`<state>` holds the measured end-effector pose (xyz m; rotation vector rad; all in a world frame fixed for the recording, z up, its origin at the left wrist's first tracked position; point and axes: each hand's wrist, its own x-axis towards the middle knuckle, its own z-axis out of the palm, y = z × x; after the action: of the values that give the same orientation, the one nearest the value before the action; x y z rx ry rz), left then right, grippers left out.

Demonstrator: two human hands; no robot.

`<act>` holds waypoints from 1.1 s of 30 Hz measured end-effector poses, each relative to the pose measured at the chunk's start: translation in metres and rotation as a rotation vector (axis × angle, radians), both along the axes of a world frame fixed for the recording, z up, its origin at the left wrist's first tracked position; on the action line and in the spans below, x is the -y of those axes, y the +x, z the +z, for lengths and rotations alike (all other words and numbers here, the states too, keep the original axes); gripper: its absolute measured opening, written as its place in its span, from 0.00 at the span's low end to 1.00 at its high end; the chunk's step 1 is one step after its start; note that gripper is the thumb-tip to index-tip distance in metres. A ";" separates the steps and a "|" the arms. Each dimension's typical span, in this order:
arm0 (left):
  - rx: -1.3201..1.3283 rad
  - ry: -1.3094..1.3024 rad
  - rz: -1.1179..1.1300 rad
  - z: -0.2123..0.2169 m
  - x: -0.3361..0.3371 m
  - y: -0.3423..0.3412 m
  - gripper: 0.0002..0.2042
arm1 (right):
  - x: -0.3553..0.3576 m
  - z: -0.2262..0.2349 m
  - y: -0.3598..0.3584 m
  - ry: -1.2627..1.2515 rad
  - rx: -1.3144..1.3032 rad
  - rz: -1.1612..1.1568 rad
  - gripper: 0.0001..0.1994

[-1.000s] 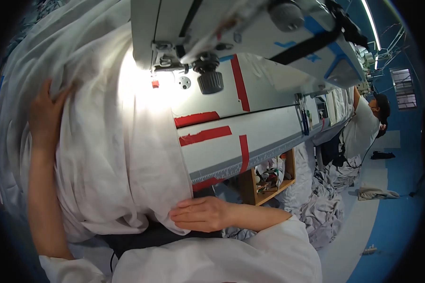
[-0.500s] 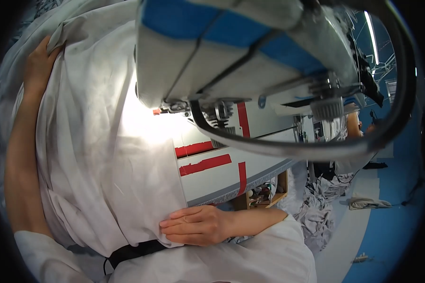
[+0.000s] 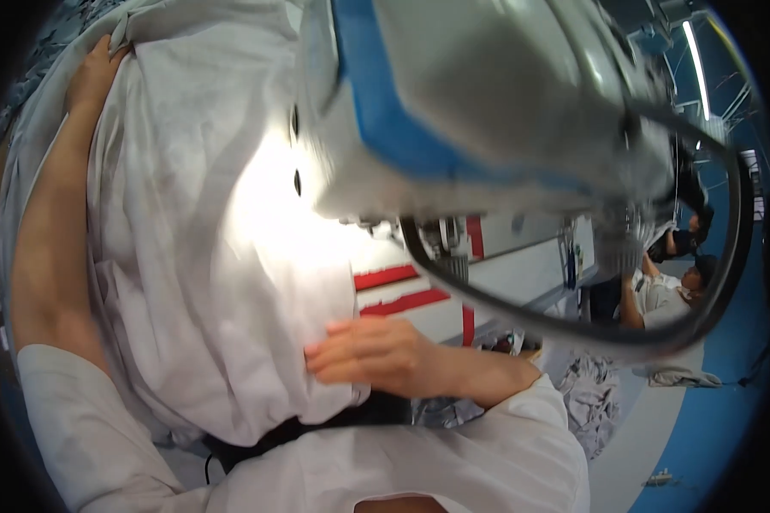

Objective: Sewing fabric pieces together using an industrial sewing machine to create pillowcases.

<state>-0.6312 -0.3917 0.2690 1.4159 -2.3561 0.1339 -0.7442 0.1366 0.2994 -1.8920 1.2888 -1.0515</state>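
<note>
A large piece of white cloth point(image 3: 180, 171) spreads from the far left down over my lap. At its far left edge my left hand point(image 3: 96, 75) is closed on a fold, arm stretched out. My right hand point(image 3: 372, 352) lies on the near right edge of the cloth, fingers extended and slightly blurred; its thumb is hidden. Just beyond stands a sewing machine head point(image 3: 479, 111), white-grey with a blue stripe. Its lamp shines brightly on the cloth, and the needle area is mostly hidden.
Red tape strips point(image 3: 402, 303) mark the white machine table point(image 3: 522, 286). A black curved hoop point(image 3: 565, 329) crosses in front of the machine. Crumpled grey cloth point(image 3: 592, 398) lies at the right on the floor. Another person point(image 3: 669, 295) sits beyond, at the right.
My view has shifted and tilted, so the machine appears further right. My right hand has moved up along the cloth's right edge, and the cloth there has bunched. The left hand keeps its grip.
</note>
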 end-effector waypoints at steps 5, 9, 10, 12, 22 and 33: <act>-0.186 0.256 -0.498 0.035 -0.130 0.006 0.30 | -0.005 -0.001 -0.008 -0.043 -0.010 -0.125 0.12; -0.109 0.697 -0.935 0.096 -0.378 0.091 0.31 | -0.036 -0.010 0.029 0.363 0.817 -0.194 0.27; -0.051 0.829 -0.955 0.103 -0.419 0.116 0.32 | -0.046 -0.010 0.044 0.587 1.247 -0.154 0.33; 0.023 0.959 -1.013 0.095 -0.435 0.129 0.32 | -0.069 -0.021 0.110 0.312 0.637 -0.120 0.27; -0.075 0.269 -0.542 0.061 -0.372 0.134 0.26 | -0.115 -0.049 0.168 0.879 0.934 0.009 0.09; -0.020 0.506 -0.611 0.032 -0.531 0.168 0.07 | -0.142 -0.068 0.187 0.018 0.327 -0.347 0.13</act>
<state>-0.4629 0.1391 0.3007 0.7907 -2.8011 -0.6758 -0.5576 0.2790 0.2317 -1.4333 1.4495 -1.4497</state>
